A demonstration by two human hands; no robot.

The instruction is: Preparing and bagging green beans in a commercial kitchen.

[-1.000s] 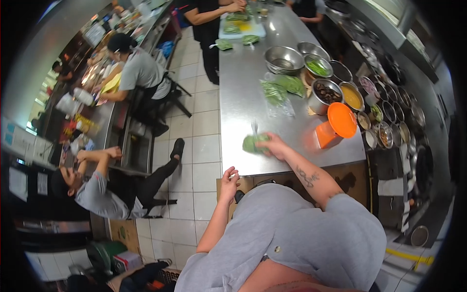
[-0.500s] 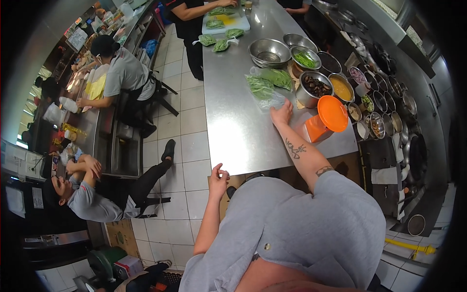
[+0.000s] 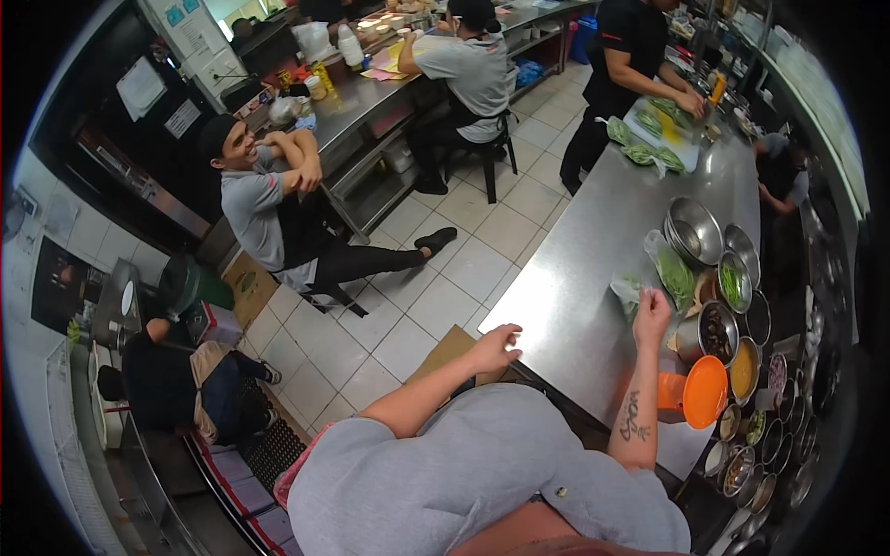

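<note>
At a long steel counter (image 3: 593, 278) in a busy kitchen, a person's right hand (image 3: 651, 313) is closing its fingers on a clear plastic bag (image 3: 630, 292) of greens lying beside stacked metal bowls (image 3: 695, 232), while the left hand (image 3: 496, 347), fingers loosely open and holding nothing, is resting on the counter's near edge.

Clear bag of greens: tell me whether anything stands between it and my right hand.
Nothing visible does. The right hand is already at the clear bag of greens on the steel table, apparently touching its near edge.
</note>
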